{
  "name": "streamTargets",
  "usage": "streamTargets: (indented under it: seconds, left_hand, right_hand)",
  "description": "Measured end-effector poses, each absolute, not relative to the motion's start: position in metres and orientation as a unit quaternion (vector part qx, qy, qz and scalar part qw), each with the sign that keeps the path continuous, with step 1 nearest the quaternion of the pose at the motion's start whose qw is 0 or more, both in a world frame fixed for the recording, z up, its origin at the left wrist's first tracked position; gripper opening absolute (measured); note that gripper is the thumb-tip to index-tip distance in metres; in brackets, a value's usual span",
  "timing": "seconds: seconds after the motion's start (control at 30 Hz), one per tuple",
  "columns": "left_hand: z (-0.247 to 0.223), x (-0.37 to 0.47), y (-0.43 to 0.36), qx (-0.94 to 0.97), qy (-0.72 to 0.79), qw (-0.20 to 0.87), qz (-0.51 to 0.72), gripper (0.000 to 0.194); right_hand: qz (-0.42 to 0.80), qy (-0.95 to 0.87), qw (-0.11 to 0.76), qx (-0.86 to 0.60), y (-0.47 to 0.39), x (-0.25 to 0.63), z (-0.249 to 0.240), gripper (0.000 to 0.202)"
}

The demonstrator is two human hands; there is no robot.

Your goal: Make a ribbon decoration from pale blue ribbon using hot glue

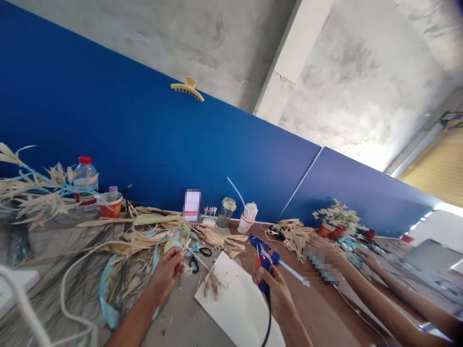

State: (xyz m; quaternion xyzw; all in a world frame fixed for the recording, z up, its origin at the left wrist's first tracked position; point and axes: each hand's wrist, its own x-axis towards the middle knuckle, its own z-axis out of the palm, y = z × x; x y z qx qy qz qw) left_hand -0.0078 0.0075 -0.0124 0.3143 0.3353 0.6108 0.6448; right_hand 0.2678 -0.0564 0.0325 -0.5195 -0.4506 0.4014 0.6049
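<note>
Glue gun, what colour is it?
The glue gun is mostly blue, shown in the head view.

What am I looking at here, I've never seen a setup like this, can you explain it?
There's no machine: these are a person's bare hands, seen by a camera worn on their head, looking forward and down. The left hand pinches what looks like a thin pale stem. The right hand grips a blue glue gun. On the table lie a white sheet, scissors and dried husks. Another person's arms reach in at the picture's right.
</note>
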Motion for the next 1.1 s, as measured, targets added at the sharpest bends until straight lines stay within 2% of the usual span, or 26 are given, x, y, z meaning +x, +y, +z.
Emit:
streamTargets:
  seconds: [0.07,0.17,0.33,0.47,0.7,1.1]
  left_hand:
    - [-0.016,-0.009,0.009,0.311,0.331,0.649,0.610,0.034]
    - [-0.017,-0.011,0.009,0.312,0.320,0.651,0.614,0.034]
    - [-0.012,-0.016,0.008,0.310,0.338,0.632,0.625,0.037]
    - [-0.007,-0.018,0.008,0.306,0.357,0.617,0.631,0.040]
    - [-0.007,-0.019,0.008,0.333,0.370,0.617,0.610,0.037]
    - [-0.004,-0.022,0.006,0.365,0.389,0.611,0.585,0.036]
  right_hand:
    - [0.482,-0.422,0.608,-0.469,-0.049,0.256,0.042,0.037]
    - [0.530,-0.441,0.578,-0.436,-0.036,0.231,0.050,0.041]
    - [0.606,-0.499,0.538,-0.306,-0.011,0.190,0.047,0.034]
    - [0.645,-0.504,0.512,-0.260,0.004,0.175,0.037,0.034]
    - [0.658,-0.505,0.476,-0.291,0.008,0.176,0.019,0.039]
    - [0.618,-0.569,0.412,-0.353,0.001,0.186,0.024,0.043]
